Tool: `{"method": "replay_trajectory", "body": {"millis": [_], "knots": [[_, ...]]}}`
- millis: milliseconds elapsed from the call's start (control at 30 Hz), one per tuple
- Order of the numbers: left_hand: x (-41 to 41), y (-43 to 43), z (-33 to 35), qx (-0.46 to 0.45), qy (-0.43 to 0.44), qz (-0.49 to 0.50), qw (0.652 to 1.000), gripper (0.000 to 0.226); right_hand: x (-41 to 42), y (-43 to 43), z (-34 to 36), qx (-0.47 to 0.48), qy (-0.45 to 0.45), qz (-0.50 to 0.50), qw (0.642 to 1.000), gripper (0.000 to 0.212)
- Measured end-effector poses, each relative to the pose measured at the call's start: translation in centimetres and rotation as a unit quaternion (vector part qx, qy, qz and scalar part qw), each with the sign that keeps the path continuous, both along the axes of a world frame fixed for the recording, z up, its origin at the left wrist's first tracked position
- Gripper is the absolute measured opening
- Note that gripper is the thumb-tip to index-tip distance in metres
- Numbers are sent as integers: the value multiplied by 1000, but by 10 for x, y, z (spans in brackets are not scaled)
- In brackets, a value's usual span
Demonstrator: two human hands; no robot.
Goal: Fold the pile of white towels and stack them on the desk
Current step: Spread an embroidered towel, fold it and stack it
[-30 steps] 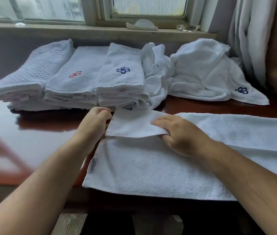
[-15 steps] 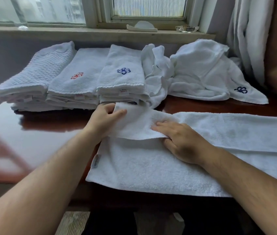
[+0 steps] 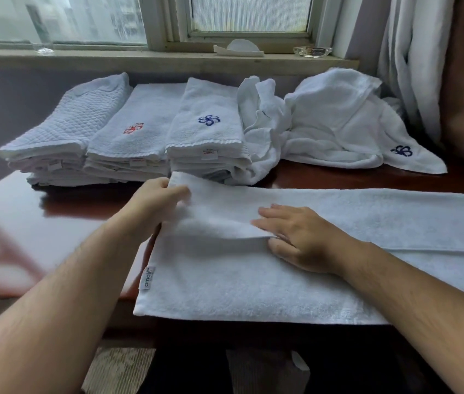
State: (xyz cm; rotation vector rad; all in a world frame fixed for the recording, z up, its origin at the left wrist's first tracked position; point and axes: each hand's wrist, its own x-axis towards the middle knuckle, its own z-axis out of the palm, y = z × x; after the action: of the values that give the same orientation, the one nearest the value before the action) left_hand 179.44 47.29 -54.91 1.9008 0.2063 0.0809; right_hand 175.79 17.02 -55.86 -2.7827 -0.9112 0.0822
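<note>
This looks like a hotel guest room or similar lodging rather than a private home, though that cannot be settled for certain. A polished red-brown desk [image 3: 26,223] stands under a window [image 3: 250,15] whose stone sill [image 3: 111,56] carries a small glass dish [image 3: 313,51], and heavy white curtains [image 3: 412,66] hang at the right. On the desk lie many matching white towels: folded stacks [image 3: 128,143] with embroidered red and blue emblems and sewn labels, a loose heap [image 3: 335,120], and a long towel [image 3: 239,285] with a brand tag spread flat.
</note>
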Motion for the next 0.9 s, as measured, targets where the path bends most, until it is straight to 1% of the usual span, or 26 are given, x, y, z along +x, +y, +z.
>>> {"method": "replay_trajectory", "body": {"millis": [33,100,133,167,200,233,267,300,367,433,500,567,600,667,733,800,900], "knots": [[-1,0,-1,20,25,-21,999,43,0,0,1,10,12,0,1000,64],[0,0,0,42,47,-46,997,64,1,3,5,95,33,-26,995,64],[3,-1,0,41,47,-52,997,64,2,4,6,131,32,-44,990,59],[5,-3,0,45,40,-55,997,55,4,6,6,144,18,-61,988,50],[6,-4,-1,64,25,-49,996,40,6,9,5,132,-3,-75,988,44],[8,-5,-3,97,5,-34,995,24,7,12,4,107,-15,-86,990,42],[9,-4,-6,138,-13,-15,990,13,8,16,2,78,-11,-93,993,44],[10,-4,-8,175,-22,1,984,10,8,19,0,50,6,-94,994,48],[9,-1,-12,235,-22,17,972,18,8,24,-4,-10,37,-90,995,56],[9,0,-12,282,-42,39,958,25,8,26,-8,-45,38,-91,994,61],[6,-1,-9,293,-88,68,950,27,7,29,-6,-35,36,-94,994,61],[3,-3,-3,275,-125,78,950,26,7,32,-2,-2,30,-94,995,59],[4,-4,0,269,-134,80,950,26,7,33,0,16,25,-92,995,58],[5,-6,6,297,-146,87,940,28,7,37,4,32,16,-80,996,57],[10,-6,9,344,-135,92,924,28,7,42,6,26,19,-69,997,57],[14,-4,7,379,-89,87,917,33,7,45,3,3,27,-69,997,59],[14,2,-4,393,-22,67,917,36,7,46,-5,-40,31,-66,997,61]]}}
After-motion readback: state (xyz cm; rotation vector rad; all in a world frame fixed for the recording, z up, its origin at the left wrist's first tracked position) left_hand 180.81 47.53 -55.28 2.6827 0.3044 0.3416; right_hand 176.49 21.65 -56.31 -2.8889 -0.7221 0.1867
